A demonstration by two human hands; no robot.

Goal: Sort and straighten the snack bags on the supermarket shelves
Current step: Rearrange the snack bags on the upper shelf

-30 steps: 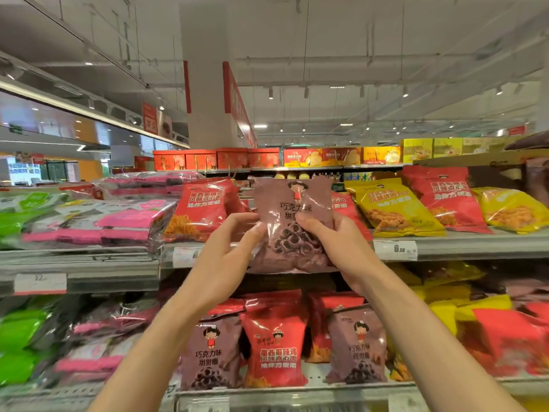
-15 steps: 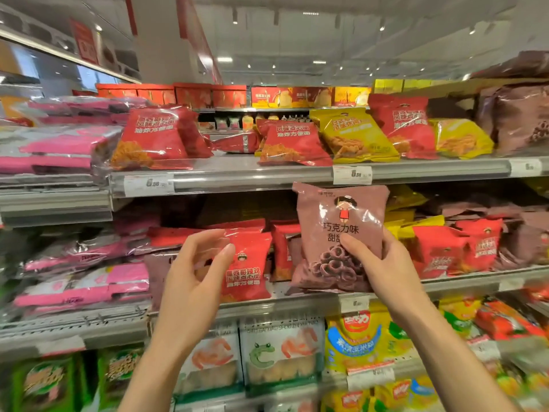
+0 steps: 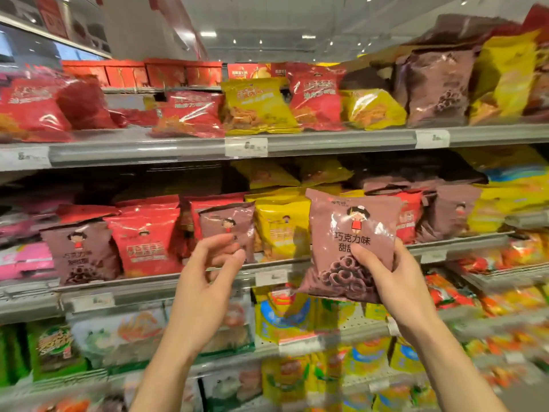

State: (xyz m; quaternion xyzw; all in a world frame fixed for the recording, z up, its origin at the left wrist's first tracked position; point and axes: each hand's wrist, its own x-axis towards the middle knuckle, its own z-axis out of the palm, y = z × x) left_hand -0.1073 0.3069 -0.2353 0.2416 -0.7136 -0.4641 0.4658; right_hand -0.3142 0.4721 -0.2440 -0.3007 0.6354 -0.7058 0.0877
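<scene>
Where the grey metal shelves run across the view in tiers, a white ceiling with small lights shows above them and a row of red boxes stands along the top at the back. On the upper shelf, from its left end, lie red bags, then a yellow bag above a price label on the front edge, another red bag, and toward the right end a brown bag beside tall yellow ones. On the middle shelf, pink packs sit at the left end, next a brown bag with a cartoon girl, a red bag, a smaller brown bag and a yellow bag, with more brown and yellow bags toward the right end. The lower shelves hold green, white, yellow and orange packs, blurred.

The left hand is raised in front of the middle shelf's front edge, its fingers loosely curled and holding nothing, its fingertips just before the smaller brown bag; whether they touch it cannot be told. The right hand grips the chocolate ring snack bag by its lower right part, thumb across the front and fingers behind. That bag is held upright in the air in front of the middle shelf, right of its centre, covering the bags behind it.
</scene>
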